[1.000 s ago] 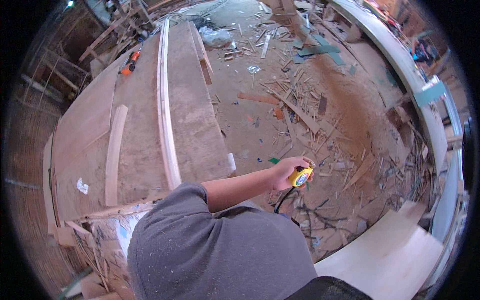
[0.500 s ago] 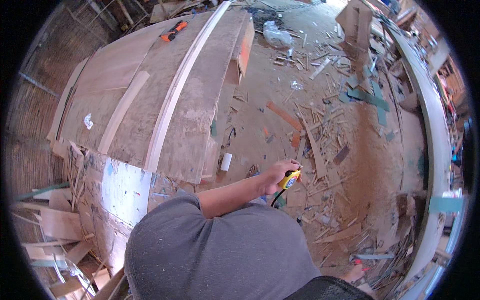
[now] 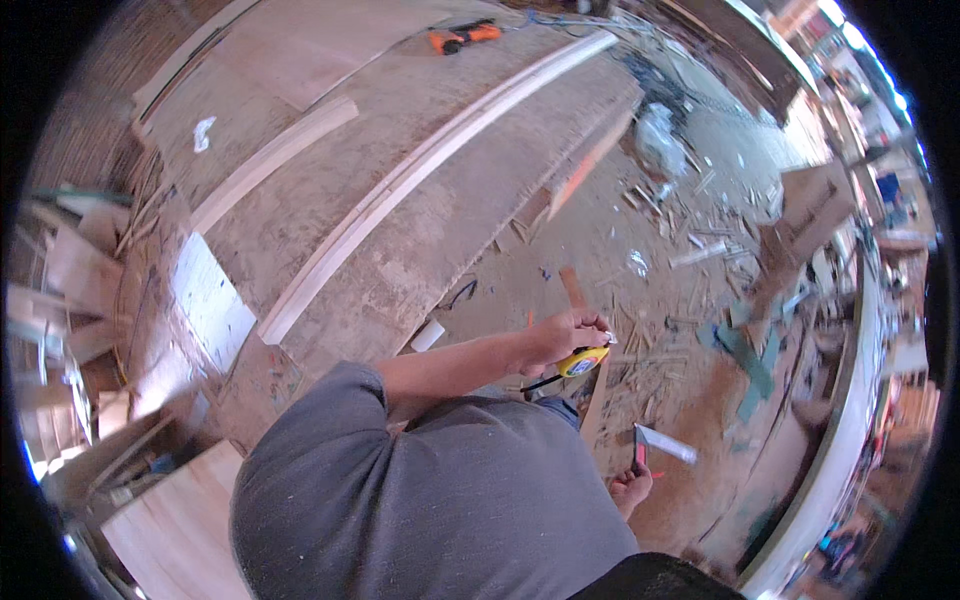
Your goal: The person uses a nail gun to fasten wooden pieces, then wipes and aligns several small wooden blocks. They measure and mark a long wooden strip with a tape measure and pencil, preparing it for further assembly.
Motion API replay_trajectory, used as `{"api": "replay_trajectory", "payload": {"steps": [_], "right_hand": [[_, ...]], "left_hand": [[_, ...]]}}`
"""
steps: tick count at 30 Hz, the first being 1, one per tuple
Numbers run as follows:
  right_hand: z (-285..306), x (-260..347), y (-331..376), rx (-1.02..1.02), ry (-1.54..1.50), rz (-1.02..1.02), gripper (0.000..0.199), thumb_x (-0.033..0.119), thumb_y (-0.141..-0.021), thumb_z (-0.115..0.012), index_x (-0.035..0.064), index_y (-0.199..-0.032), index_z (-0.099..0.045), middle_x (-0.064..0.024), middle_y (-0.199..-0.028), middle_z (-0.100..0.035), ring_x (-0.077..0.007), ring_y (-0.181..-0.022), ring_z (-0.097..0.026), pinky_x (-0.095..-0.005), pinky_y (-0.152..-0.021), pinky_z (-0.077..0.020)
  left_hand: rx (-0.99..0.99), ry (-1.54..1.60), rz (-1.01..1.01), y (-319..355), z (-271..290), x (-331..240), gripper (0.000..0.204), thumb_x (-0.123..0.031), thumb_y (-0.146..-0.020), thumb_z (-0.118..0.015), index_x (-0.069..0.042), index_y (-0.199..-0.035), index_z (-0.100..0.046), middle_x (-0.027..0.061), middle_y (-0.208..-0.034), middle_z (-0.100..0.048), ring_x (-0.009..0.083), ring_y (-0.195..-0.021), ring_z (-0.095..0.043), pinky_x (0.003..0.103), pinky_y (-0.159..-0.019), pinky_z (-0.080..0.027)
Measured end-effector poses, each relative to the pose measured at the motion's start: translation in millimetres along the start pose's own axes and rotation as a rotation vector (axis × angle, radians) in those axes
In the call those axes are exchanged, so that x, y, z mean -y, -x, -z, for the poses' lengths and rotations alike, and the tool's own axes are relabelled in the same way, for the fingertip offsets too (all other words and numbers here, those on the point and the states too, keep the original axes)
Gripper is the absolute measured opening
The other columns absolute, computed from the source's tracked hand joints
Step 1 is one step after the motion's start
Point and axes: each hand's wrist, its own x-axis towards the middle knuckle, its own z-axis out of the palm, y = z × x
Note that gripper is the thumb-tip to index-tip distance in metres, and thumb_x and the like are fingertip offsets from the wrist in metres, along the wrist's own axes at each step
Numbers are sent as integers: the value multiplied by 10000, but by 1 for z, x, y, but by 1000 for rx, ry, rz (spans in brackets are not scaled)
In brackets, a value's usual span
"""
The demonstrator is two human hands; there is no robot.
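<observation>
A hand (image 3: 562, 338) reaches out from a grey sleeve (image 3: 330, 400) over a dirt floor (image 3: 690, 500) and closes around a yellow tape measure (image 3: 583, 361). Which of the person's hands it is cannot be told for sure from this angle; it reads as the left. The fingers wrap over the top of the case, clamped on it, with the yellow body showing below the knuckles and a short black strap hanging from it towards the sleeve. No other hand is seen clearly.

The tape measure sits well clear of the big wooden worktable (image 3: 420, 230), out past its near edge, above the floor. That edge runs from the lower left up towards the upper right, and the hand is to the right of it. A long pale wooden strip (image 3: 430, 170) lies lengthwise along the tabletop, with a shorter plank (image 3: 270, 160) beside it to the left. An orange power tool (image 3: 462, 36) rests at the table's far end.

The floor right of the hand is littered with wood scraps (image 3: 700, 250) and offcuts, thicker towards the far wall. A narrow board (image 3: 595, 400) lies just under the hand. A bare foot (image 3: 630, 488) stands near a small square tool (image 3: 655, 442). The open ground beyond the foot is mostly bare earth.
</observation>
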Motion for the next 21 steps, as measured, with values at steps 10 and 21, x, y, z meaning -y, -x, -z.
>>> {"api": "replay_trajectory", "payload": {"steps": [10, 21], "right_hand": [[-415, 160, -110, 881, 966, 571, 132, 103, -836, -746, 60, -934, -668, 65, -729, -541, -53, -621, -461, -254, -545, -340], [-769, 85, -4, 1751, 1324, 71, 158, 113, -905, -745, 76, -1012, -635, 61, -696, -527, -40, -552, -457, -225, -473, -302]], "left_hand": [[-483, 244, -308, -39, 81, -44, 175, -170, -1044, -599, -28, -1144, -580, 95, -1033, -660, 177, -981, -679, 321, -840, -566], [-1129, 355, -646, -50, 61, -54, 137, -149, -1041, -604, -39, -1124, -608, 78, -1042, -679, 157, -978, -662, 297, -866, -530]]}}
